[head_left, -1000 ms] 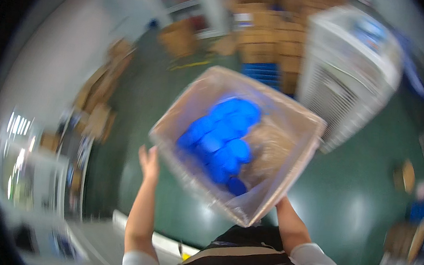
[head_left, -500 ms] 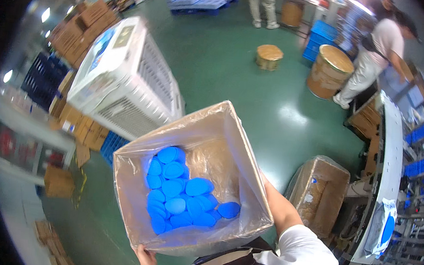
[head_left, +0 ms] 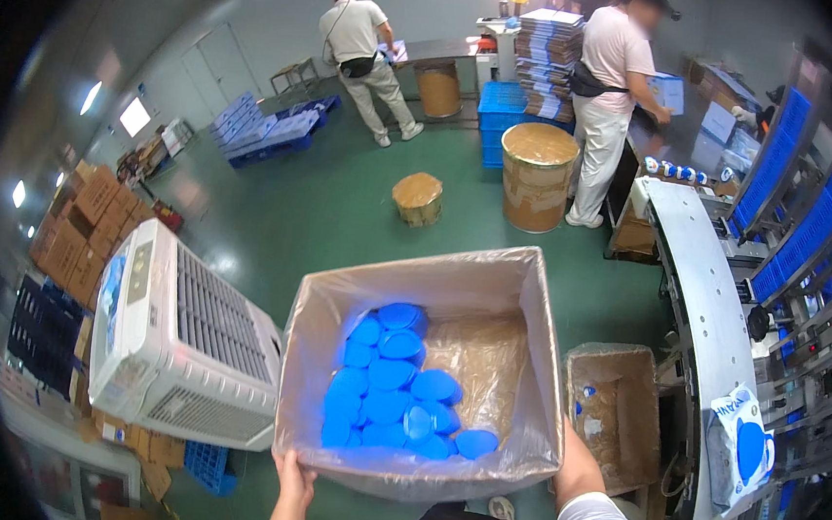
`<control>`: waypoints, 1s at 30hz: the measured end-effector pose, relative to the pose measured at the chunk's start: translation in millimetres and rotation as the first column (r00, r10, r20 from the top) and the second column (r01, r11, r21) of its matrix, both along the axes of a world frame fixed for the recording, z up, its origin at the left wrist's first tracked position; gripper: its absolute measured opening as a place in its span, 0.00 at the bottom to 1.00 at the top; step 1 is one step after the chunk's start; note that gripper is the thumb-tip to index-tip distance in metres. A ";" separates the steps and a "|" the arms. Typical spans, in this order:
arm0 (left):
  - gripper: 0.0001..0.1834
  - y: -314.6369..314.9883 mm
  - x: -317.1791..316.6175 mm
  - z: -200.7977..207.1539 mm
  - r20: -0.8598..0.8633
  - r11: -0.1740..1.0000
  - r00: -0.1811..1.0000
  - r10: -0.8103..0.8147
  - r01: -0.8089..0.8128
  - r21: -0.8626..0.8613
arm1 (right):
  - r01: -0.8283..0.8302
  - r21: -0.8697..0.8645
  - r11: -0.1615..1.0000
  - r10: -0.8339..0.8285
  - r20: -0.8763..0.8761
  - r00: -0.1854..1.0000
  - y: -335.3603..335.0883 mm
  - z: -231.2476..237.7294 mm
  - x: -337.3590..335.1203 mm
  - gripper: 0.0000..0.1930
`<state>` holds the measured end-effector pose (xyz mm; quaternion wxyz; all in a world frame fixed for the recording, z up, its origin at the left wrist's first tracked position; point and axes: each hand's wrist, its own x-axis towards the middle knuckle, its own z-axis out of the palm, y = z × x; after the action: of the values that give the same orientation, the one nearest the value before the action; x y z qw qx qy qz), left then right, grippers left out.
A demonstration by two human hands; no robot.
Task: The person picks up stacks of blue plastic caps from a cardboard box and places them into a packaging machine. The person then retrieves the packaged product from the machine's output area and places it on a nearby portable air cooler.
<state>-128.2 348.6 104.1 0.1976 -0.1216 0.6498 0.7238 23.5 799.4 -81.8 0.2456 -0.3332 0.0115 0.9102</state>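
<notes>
I carry a cardboard box (head_left: 303, 349) lined with clear plastic, its open top toward me. Inside, several flat blue oval pieces (head_left: 389, 375) are heaped at the left, with bare lining at the right. My left hand (head_left: 294, 478) grips the box's near left corner, thumb against the plastic. At the right side, my right hand (head_left: 572, 455) holds the box; its fingers are hidden behind the wall.
A white air cooler (head_left: 186, 330) stands close at left. At right are a lined box (head_left: 652, 425) on the floor and a curved metal conveyor (head_left: 702, 283) carrying a white-and-blue packet (head_left: 738, 452). Ahead are a low drum (head_left: 417, 199), a taller drum (head_left: 538, 177) and two co-workers.
The box has turned and sits more level, farther right in view, still in both hands. My view has swung, showing more of the far wall and the co-workers. The blue pieces stay heaped at left.
</notes>
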 end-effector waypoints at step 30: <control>0.39 386.4 -258.7 -8.9 0.008 0.914 0.915 -0.403 0.403 -0.057 | -0.632 0.691 0.352 -0.625 0.676 0.390 191.5 176.6 -56.8 0.32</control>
<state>-387.0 735.0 95.2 0.3374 0.0106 0.6819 0.6489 -33.2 990.8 94.8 0.3433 -0.5658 -0.6476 0.3778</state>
